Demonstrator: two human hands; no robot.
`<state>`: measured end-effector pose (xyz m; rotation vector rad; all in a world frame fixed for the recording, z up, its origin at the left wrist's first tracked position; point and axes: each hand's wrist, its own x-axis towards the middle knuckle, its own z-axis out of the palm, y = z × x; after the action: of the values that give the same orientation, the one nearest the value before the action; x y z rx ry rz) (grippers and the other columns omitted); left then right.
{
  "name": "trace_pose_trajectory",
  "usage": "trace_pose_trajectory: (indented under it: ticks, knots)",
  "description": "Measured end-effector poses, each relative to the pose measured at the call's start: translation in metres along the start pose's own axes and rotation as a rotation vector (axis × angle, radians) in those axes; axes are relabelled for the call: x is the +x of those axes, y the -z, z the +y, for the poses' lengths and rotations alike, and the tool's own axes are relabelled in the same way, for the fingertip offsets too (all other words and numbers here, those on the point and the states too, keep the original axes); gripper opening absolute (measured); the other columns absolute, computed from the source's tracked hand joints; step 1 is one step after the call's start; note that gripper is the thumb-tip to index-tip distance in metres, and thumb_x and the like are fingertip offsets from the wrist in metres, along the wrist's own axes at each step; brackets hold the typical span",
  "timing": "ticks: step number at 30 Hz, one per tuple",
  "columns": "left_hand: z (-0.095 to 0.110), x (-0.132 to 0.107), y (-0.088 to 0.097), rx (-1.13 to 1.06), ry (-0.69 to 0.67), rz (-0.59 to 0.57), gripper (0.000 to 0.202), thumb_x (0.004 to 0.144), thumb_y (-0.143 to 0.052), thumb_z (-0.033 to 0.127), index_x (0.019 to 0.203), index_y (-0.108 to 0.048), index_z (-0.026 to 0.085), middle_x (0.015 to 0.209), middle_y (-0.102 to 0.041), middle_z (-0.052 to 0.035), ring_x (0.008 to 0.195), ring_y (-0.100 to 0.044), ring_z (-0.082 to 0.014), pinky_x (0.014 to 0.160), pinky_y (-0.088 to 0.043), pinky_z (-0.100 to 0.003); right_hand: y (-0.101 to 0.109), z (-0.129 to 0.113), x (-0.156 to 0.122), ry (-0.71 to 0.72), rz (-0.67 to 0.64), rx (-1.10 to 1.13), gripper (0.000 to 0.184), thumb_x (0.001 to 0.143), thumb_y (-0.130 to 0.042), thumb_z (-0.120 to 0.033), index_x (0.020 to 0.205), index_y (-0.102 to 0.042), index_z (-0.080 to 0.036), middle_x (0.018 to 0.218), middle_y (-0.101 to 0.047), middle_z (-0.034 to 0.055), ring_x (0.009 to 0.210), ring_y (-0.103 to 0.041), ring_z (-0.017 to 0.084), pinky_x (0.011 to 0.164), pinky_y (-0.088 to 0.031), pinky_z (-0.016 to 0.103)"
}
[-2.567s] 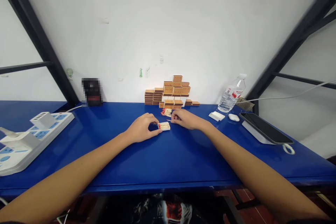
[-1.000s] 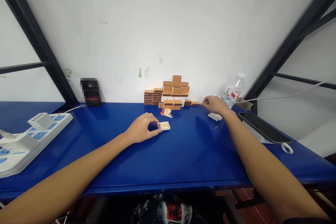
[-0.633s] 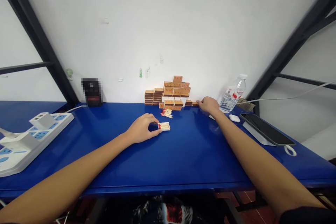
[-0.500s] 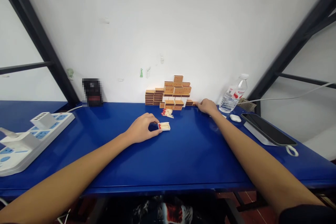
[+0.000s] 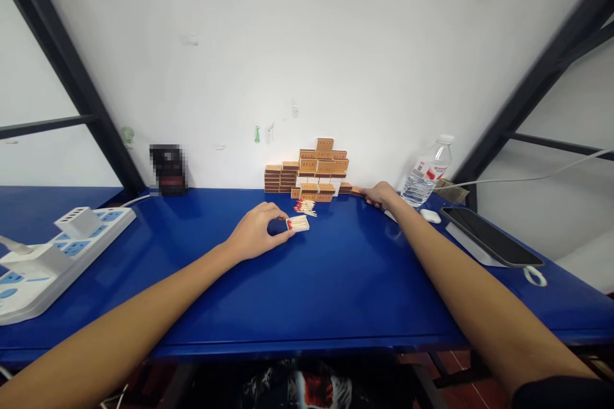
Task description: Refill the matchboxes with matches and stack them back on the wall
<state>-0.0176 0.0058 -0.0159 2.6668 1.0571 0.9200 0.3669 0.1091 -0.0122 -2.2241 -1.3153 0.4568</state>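
Between the thumb and fingers of my left hand (image 5: 259, 231) is a small white matchbox tray (image 5: 298, 224) filled with red-tipped matches. Farther back on the right, my right hand (image 5: 380, 193) has its fingers closed on the end of an orange-brown matchbox (image 5: 356, 191) lying by the wall. A loose pile of matches (image 5: 306, 207) lies just beyond the tray. Behind it rises a stack of matchboxes (image 5: 324, 165), several layers high, with more matchboxes (image 5: 281, 178) piled at its left.
To the right stand a water bottle (image 5: 426, 170), a white earbud case (image 5: 430, 216) and a phone (image 5: 489, 236) on a blue table (image 5: 307, 294). A white power strip (image 5: 71, 262) with plugs lies at left. A black blurred object (image 5: 167, 170) stands near the wall.
My left hand has raised the tray slightly and tipped it. My right hand has shifted a little to the right, and more of the matchbox at its fingertips shows.
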Motion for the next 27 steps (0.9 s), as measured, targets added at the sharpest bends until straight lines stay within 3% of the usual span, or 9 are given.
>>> trace_pose_trajectory:
  ticks: [3,5,8,9,13,14,17,20,27]
  knots:
    - [0.000,0.000,-0.002,0.003,0.018,-0.072,0.025,0.090,-0.072,0.045,0.104,-0.074,0.023,0.106,-0.073,-0.0050,0.099,-0.065,-0.0249,0.086,-0.052,-0.039,0.010,-0.001,-0.005,-0.014,0.021,0.044,0.032,0.086,-0.068,-0.033,0.061,-0.061,-0.015,0.046,-0.053,0.0028,0.040,-0.043,0.013,0.046,-0.037,0.029]
    - [-0.001,0.000,-0.003,0.008,0.031,-0.096,0.026,0.090,-0.072,0.046,0.103,-0.074,0.023,0.107,-0.073,-0.0053,0.100,-0.065,-0.0253,0.086,-0.052,-0.039,0.024,-0.001,-0.010,0.010,0.116,0.064,0.030,0.088,-0.064,-0.034,0.065,-0.062,-0.015,0.048,-0.052,0.0019,0.045,-0.045,0.014,0.048,-0.036,0.029]
    - [-0.002,0.000,-0.004,0.016,0.037,-0.093,0.027,0.090,-0.072,0.047,0.103,-0.074,0.023,0.107,-0.073,-0.0052,0.100,-0.065,-0.0253,0.086,-0.052,-0.039,0.042,-0.005,-0.028,0.222,0.257,0.128,0.031,0.089,-0.060,-0.039,0.069,-0.064,-0.016,0.051,-0.049,-0.0004,0.053,-0.045,0.014,0.051,-0.031,0.028]
    - [-0.002,0.000,-0.005,0.022,0.037,-0.095,0.027,0.090,-0.071,0.047,0.103,-0.074,0.023,0.106,-0.073,-0.0053,0.100,-0.065,-0.0254,0.085,-0.052,-0.039,0.045,-0.009,-0.037,0.329,0.194,0.157,0.034,0.089,-0.060,-0.043,0.069,-0.064,-0.016,0.052,-0.046,-0.0015,0.053,-0.042,0.014,0.050,-0.029,0.028]
    - [-0.001,0.000,-0.005,0.034,0.042,-0.107,0.029,0.091,-0.071,0.047,0.104,-0.073,0.022,0.106,-0.073,-0.0055,0.100,-0.065,-0.0253,0.086,-0.052,-0.040,0.026,-0.030,-0.082,0.584,-0.580,0.208,0.043,0.085,-0.063,-0.060,0.072,-0.058,-0.019,0.057,-0.043,-0.0044,0.051,-0.033,0.010,0.049,-0.025,0.026]
    - [-0.001,0.000,-0.005,0.034,0.042,-0.108,0.029,0.091,-0.071,0.047,0.105,-0.073,0.022,0.107,-0.073,-0.0054,0.100,-0.065,-0.0250,0.087,-0.052,-0.040,0.017,-0.036,-0.092,0.627,-0.671,0.200,0.044,0.086,-0.062,-0.061,0.073,-0.056,-0.020,0.059,-0.042,-0.0046,0.051,-0.034,0.011,0.050,-0.025,0.026]
    - [0.000,-0.001,-0.005,0.033,0.038,-0.105,0.028,0.091,-0.071,0.047,0.103,-0.073,0.022,0.106,-0.073,-0.0052,0.100,-0.065,-0.0245,0.087,-0.052,-0.039,-0.009,-0.051,-0.111,0.777,-0.567,0.136,0.048,0.090,-0.059,-0.059,0.064,-0.045,-0.021,0.059,-0.037,-0.0049,0.055,-0.033,0.011,0.053,-0.025,0.027]
    - [0.000,-0.001,-0.005,0.034,0.030,-0.104,0.028,0.091,-0.071,0.047,0.102,-0.073,0.022,0.105,-0.073,-0.0054,0.099,-0.065,-0.0244,0.087,-0.053,-0.039,-0.021,-0.057,-0.119,0.804,-0.434,0.164,0.047,0.093,-0.053,-0.056,0.064,-0.043,-0.021,0.062,-0.037,-0.0043,0.058,-0.034,0.012,0.056,-0.026,0.028]
    - [0.001,0.000,-0.005,0.031,0.030,-0.105,0.030,0.091,-0.070,0.049,0.103,-0.074,0.022,0.104,-0.073,-0.0065,0.099,-0.064,-0.0250,0.086,-0.052,-0.040,-0.027,-0.054,-0.120,0.711,-0.488,0.245,0.046,0.096,-0.050,-0.056,0.066,-0.042,-0.021,0.059,-0.037,-0.0054,0.055,-0.033,0.011,0.055,-0.025,0.028]
